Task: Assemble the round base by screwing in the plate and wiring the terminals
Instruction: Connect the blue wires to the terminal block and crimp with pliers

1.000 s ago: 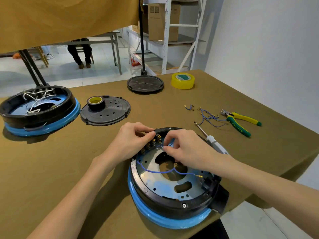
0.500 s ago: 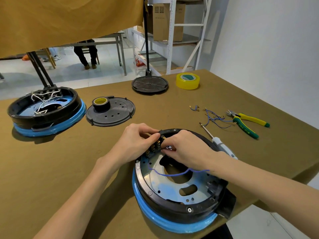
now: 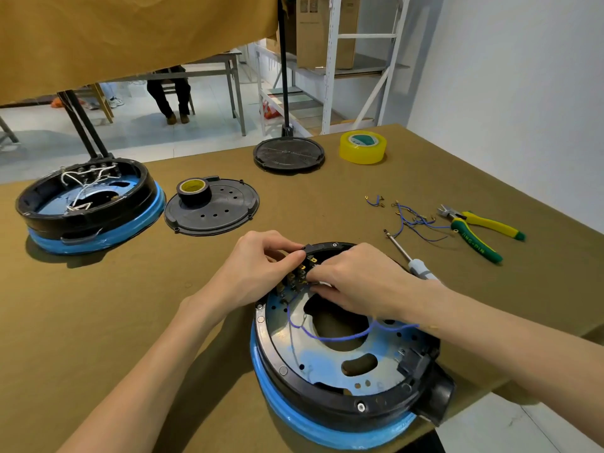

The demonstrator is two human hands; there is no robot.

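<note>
A round black base (image 3: pixel 327 410) with a blue band stands at the table's near edge, its metal plate (image 3: pixel 327 364) facing up. A blue wire (image 3: pixel 343 337) loops across the plate toward the terminal block (image 3: pixel 299 276) at the base's far rim. My left hand (image 3: pixel 258 273) has its fingers curled on the rim beside the block, the thumb pressed against its top. My right hand (image 3: pixel 356 282) pinches the wire's end at the terminals; its fingertips hide the joint.
A white-handled screwdriver (image 3: pixel 408 256), loose blue wires (image 3: pixel 411 220) and yellow-green pliers (image 3: pixel 480 230) lie to the right. A second base (image 3: pixel 88 207) with white wires sits far left, beside a black cover (image 3: pixel 222 214) carrying a tape roll (image 3: pixel 192 191). Yellow tape (image 3: pixel 362 147) is at the back.
My right hand has moved left to the terminal block with the wire end. The wire's loop now trails under my right wrist. The view shifted slightly.
</note>
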